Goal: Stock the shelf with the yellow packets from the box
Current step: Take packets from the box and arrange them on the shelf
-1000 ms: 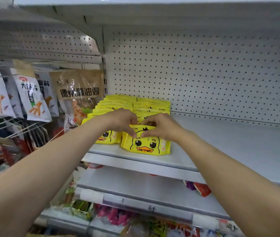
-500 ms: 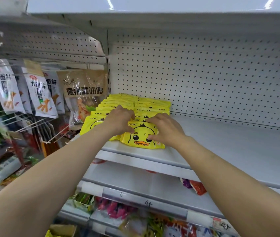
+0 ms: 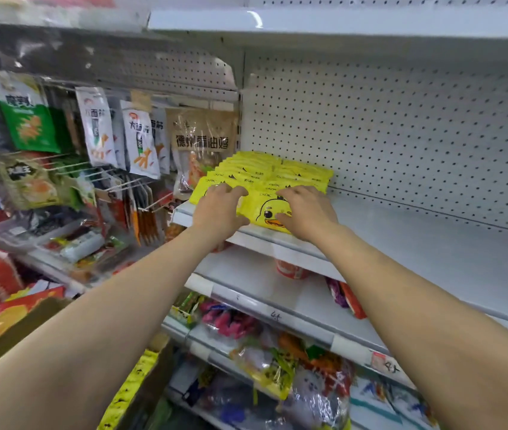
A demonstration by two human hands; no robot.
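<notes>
Nearest us, at the lower left, the open flap of the box (image 3: 141,377) shows, with yellow inside it; how many packets remain there we cannot tell. Above it, both our arms reach to the white shelf (image 3: 432,252). Our left hand (image 3: 220,209) lies spread, fingers fairly straight, on the left row of yellow packets (image 3: 265,173); our right hand (image 3: 307,212) presses loosely curved fingers on the front duck packet (image 3: 266,212), gripping nothing we can see. That front packet lies at the very lip of the shelf, and the two rows lean back in an overlapping fan toward the pegboard wall (image 3: 401,135). We judge the risk plain: a push too far forward, or hands lifted unevenly, could slide the slick front packet off the lip onto the lower shelves, or topple the leaning rows sideways into the hanging snack bags (image 3: 141,141) at far left.
</notes>
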